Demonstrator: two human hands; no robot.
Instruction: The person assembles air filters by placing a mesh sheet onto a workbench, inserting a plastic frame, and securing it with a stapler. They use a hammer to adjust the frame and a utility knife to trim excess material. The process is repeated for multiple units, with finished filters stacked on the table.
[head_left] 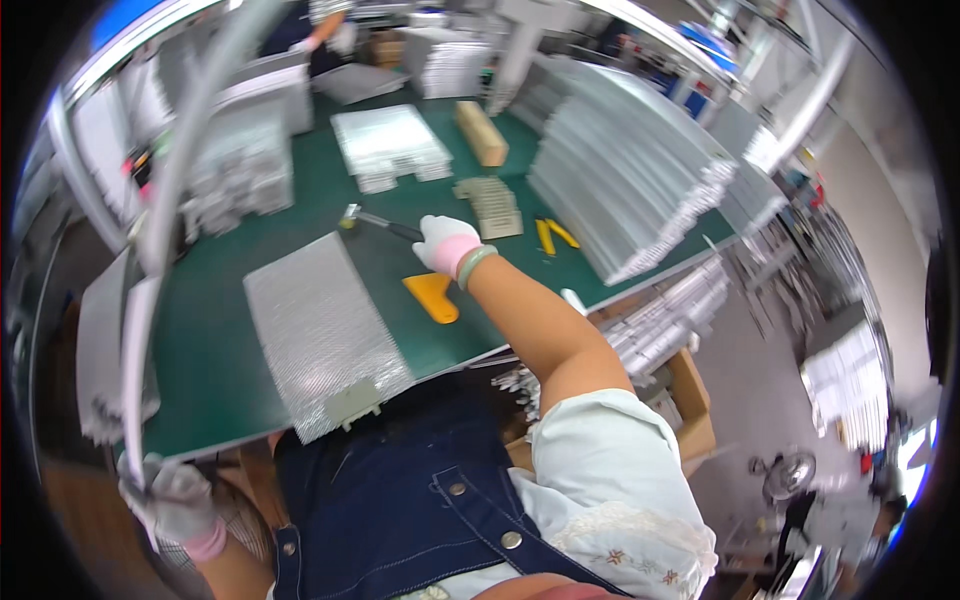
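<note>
My right hand [447, 243], in a white and pink glove, reaches over the green table and closes round the dark handle of a small hammer [376, 219]. The hammer's yellowish head points left. My gloved left hand [178, 500] is low at the left, below the table edge, with its fingers round the lower end of a long, thin, pale strip [137, 375]. This strip rises past the table's left side. Between my arms lies a silvery textured sheet [325, 330], with a small grey-green plate [353, 402] on its near end. An orange scraper [433, 298] lies just below my right hand.
Yellow-handled pliers [553, 234], several small plates [491, 205] and a wooden block [481, 133] lie on the green table [205, 370]. Tall stacks of silvery panels [625, 165] stand right, with more panels [240, 165] at left. Another person's arm [325, 30] shows at the back.
</note>
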